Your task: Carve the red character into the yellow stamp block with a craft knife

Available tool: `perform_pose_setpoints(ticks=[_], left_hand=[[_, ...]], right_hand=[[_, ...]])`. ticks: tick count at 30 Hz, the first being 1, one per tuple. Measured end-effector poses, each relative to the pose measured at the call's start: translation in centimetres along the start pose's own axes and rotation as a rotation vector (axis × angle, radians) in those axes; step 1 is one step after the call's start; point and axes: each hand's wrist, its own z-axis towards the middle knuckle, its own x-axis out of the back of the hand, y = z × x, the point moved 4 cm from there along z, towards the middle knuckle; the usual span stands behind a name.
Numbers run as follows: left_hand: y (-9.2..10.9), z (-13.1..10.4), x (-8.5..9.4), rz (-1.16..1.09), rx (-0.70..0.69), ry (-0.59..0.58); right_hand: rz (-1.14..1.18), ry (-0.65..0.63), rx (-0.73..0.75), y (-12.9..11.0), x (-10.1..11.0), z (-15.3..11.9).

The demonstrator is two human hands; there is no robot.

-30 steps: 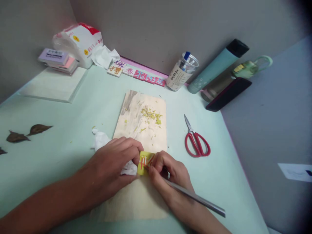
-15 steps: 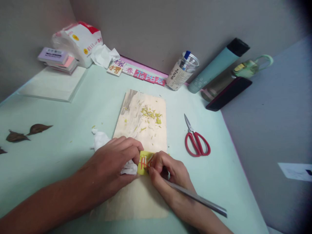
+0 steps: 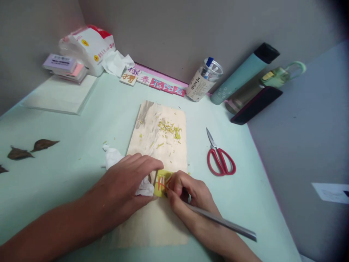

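Note:
A small yellow rubber stamp block (image 3: pixel 160 184) with red character marks and pale cut areas rests on the wooden board (image 3: pixel 152 222). My left hand (image 3: pixel 131 178) steadies it, index finger at its top left corner and thumb at its lower left edge. White crumpled tissue (image 3: pixel 145 187) is tucked under that palm. In my right hand (image 3: pixel 191 193), pinched like a pen, is a carving knife with a long grey metal handle (image 3: pixel 220 220). Its tip meets the block's lower part, though the fingers hide the blade and the block's right side. Yellow-green shavings (image 3: pixel 170 129) lie farther up the board.
Red-handled scissors (image 3: pixel 220 160) lie right of the board. Behind stand a pen jar (image 3: pixel 201 80), a blue bottle (image 3: pixel 242 74), a green-lidded bottle (image 3: pixel 256 89) and a leaning phone (image 3: pixel 256 105). Carved tiles (image 3: pixel 163 85), a tissue pack (image 3: pixel 92 45) and dry leaves (image 3: pixel 20 153) are leftward.
My left index finger has stretched slightly right along the block's top edge, showing a gap beside the block. The knife handle's end has shifted a little right. The rest looks the same.

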Motion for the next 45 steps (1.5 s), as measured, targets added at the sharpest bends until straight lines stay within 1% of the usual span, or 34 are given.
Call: perform_pose_setpoints(ticks=[2, 6, 12, 15, 17, 23, 26, 29, 31, 34, 36, 38, 40, 42, 45], left_hand=[[-0.2, -0.2, 0.0, 0.015, -0.014, 0.006], [-0.6, -0.6, -0.2, -0.007, 0.011, -0.024], [-0.9, -0.8, -0.4, -0.031, 0.016, -0.029], [-0.9, -0.8, -0.4, -0.029, 0.005, -0.023], [-0.9, -0.8, -0.4, -0.033, -0.008, -0.024], [-1.0, -0.7, -0.4, -0.042, -0.002, -0.034], [-0.9, -0.6, -0.3, -0.041, 0.004, -0.032], [-0.8, -0.6, -0.2, -0.031, 0.004, -0.042], [-1.0, -0.6, -0.2, -0.027, 0.020, -0.061], [-1.2, -0.3, 0.0, -0.008, 0.023, -0.027], [-1.1, -0.1, 0.4, 0.022, -0.007, 0.038], [-0.8, 0.1, 0.7, 0.044, -0.022, 0.082], [-0.4, 0.1, 0.6, 0.052, 0.009, 0.098], [0.1, 0.1, 0.3, 0.079, 0.044, 0.091], [0.6, 0.2, -0.4, 0.188, 0.084, 0.065]], right_hand=[[-0.004, -0.002, -0.006, 0.0, 0.0, 0.1], [-0.049, -0.009, 0.004, -0.4, 0.0, 0.0], [-0.262, 0.016, 0.188, -1.8, -0.2, -0.3], [-0.291, 0.016, 0.247, -2.0, -0.1, -0.2], [-0.282, 0.002, 0.255, -2.1, -0.1, -0.1], [-0.244, -0.057, 0.233, -2.0, 0.2, -0.1], [-0.210, -0.076, 0.199, -1.8, 0.4, 0.0], [-0.141, -0.099, 0.116, -1.4, 0.6, -0.1], [-0.037, -0.108, 0.029, -0.9, 0.6, -0.1], [0.183, -0.019, -0.078, -0.2, 0.9, 0.2], [0.310, 0.062, -0.111, 0.4, 1.1, 0.5], [0.400, 0.097, -0.122, 0.9, 1.2, 0.7], [0.438, 0.117, -0.114, 1.2, 1.2, 0.9], [0.428, 0.163, -0.081, 1.3, 1.3, 1.0], [0.379, 0.216, -0.033, 1.1, 1.4, 0.8]])
